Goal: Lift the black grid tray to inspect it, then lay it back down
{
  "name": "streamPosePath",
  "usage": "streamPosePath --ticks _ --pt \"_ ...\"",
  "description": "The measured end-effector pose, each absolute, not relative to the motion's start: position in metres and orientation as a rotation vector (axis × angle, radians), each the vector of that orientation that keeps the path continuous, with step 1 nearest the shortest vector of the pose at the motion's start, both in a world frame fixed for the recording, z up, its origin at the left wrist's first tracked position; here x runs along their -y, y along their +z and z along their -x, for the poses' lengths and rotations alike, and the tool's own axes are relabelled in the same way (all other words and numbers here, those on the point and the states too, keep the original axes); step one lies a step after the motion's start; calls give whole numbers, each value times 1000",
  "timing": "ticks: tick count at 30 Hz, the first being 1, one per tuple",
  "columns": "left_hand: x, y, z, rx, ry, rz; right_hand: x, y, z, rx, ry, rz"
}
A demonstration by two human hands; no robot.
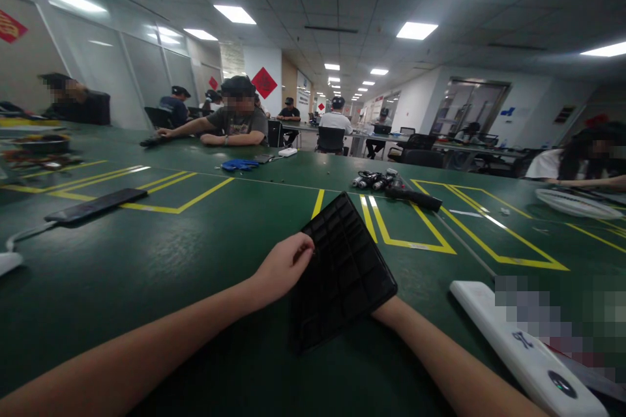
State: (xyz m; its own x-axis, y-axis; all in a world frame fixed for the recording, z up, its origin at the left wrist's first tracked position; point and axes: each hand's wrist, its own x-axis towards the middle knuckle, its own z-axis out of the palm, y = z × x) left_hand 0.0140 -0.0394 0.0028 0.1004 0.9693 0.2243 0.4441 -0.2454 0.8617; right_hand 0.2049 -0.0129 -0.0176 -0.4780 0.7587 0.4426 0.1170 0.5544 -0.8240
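A black tray divided into several small compartments is held tilted above the green table. My right hand goes behind its lower right side and bears it from beneath; those fingers are hidden by the tray. Over the tray's left edge, my left hand has its fingertips pinched together at a compartment. Whatever lies between these fingertips is too small or hidden to make out. The compartments look dark, and I cannot tell what they contain.
Yellow tape outlines mark the table. A black bar-shaped device with a white cable lies left. Cables, a black cylindrical object and a blue item lie beyond. A white power strip is at right. A person sits opposite.
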Motion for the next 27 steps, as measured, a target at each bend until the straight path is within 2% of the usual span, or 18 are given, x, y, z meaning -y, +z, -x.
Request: streamPosePath --ticks 3,5,11,18,23,27 --pt "31 6 -12 -1221 1156 -1142 15 -14 -204 1936 975 679" --pt "27 7 -10 -1146 1139 -975 15 -13 -203 1936 987 674" --pt "31 1 -7 -1360 851 -1579 11 -20 -202 1943 972 679" --pt "25 5 -10 -1625 873 -2306 -10 -25 -199 2022 856 696" --pt "6 24 27 -2098 915 -2191 -50 -11 -213 2009 679 830" --pt "-8 31 87 -2617 663 -1746 -77 -13 -247 1894 281 1447"
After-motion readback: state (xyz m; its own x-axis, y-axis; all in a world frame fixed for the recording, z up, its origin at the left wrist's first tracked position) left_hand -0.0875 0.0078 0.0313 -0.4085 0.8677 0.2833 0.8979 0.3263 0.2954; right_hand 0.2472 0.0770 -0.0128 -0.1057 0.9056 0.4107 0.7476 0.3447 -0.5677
